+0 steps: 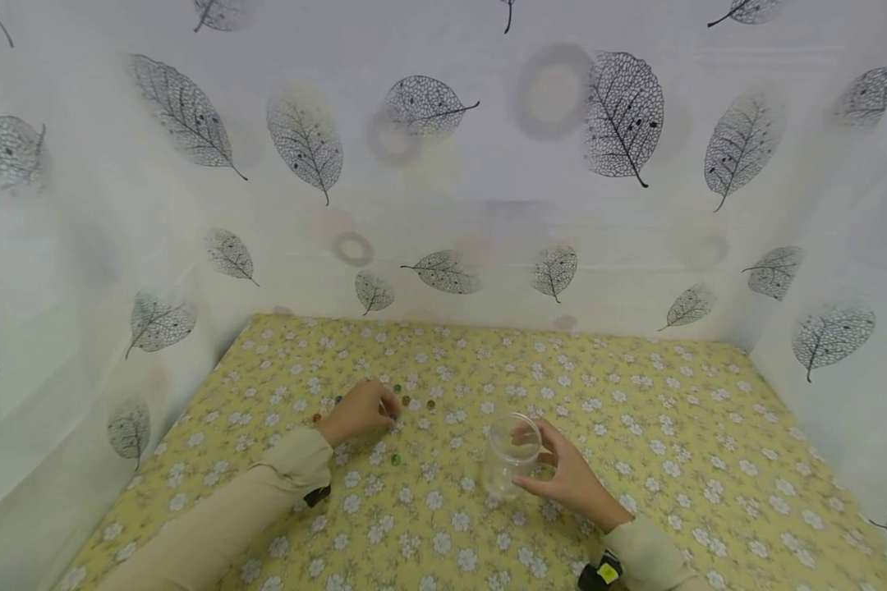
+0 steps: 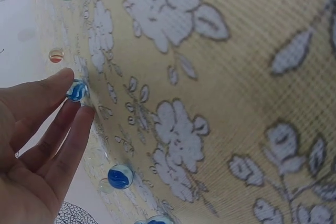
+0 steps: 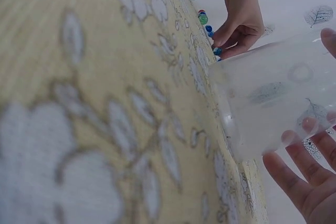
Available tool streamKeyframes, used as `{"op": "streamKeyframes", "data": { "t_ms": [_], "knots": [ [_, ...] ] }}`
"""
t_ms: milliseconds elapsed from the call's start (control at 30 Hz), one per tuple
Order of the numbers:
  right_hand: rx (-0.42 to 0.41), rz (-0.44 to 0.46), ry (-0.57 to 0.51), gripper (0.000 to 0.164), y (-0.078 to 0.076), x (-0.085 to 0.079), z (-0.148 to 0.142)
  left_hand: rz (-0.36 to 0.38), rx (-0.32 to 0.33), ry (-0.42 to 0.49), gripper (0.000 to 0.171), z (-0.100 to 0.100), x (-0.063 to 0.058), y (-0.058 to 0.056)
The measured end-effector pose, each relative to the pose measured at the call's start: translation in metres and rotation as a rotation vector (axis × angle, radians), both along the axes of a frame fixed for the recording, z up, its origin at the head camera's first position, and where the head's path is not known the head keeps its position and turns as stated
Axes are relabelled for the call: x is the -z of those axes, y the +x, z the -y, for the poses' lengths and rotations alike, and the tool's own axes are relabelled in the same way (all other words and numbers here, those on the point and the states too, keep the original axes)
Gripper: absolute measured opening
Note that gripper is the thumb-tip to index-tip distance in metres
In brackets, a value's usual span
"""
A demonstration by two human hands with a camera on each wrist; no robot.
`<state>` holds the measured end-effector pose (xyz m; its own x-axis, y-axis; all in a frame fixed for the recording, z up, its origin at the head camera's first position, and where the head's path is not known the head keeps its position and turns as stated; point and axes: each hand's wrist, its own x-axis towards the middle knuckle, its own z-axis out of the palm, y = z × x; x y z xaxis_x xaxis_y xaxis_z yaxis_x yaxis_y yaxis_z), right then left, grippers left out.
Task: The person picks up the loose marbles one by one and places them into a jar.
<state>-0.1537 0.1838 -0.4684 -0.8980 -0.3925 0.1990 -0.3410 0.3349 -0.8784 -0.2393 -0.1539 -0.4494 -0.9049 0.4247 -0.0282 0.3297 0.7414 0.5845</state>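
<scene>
Left hand: I see the left hand (image 1: 360, 407) with thumb and fingertips narrowed round a blue-swirled glass marble (image 2: 77, 92); I cannot tell whether it is clear of the cloth.
Right hand: on my other side, the right hand (image 1: 575, 478) curves fairly wide round the clear plastic jar (image 1: 499, 483), thumb on the near side, fingers on the far side.
Jar: it stands upright, mouth up, well apart from the left hand.
Loose marbles: beside the left hand I make out a green-swirled marble (image 1: 395, 460) nearer me, an amber marble (image 1: 431, 404) further off, and, in the left wrist view, a dark blue marble (image 2: 121, 177) near the fingers.
Tabletop: a yellow tablecloth (image 1: 636, 427) with white flowers lies beneath everything.
Backdrop: a white curtain (image 1: 488, 164) printed with leaf skeletons hangs behind.
Sleeves: beige sleeves (image 1: 222, 509) cover both forearms.
</scene>
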Motion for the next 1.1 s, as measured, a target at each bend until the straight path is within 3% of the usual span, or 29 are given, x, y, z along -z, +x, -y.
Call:
{"op": "streamKeyframes", "data": {
  "t_ms": [433,867,1100],
  "knots": [
    [-0.026,-0.007,-0.015,0.058,-0.001,0.002,-0.001,-0.043,-0.051,-0.123,0.012,-0.001,0.006,0.003],
    [-0.024,-0.007,-0.005,0.057,0.000,0.001,-0.001,0.008,-0.079,-0.007,0.014,0.002,0.015,0.001],
    [-0.023,-0.007,-0.004,0.058,0.000,0.002,-0.001,0.084,-0.121,0.089,0.013,0.007,0.018,0.002]
  ]
}}
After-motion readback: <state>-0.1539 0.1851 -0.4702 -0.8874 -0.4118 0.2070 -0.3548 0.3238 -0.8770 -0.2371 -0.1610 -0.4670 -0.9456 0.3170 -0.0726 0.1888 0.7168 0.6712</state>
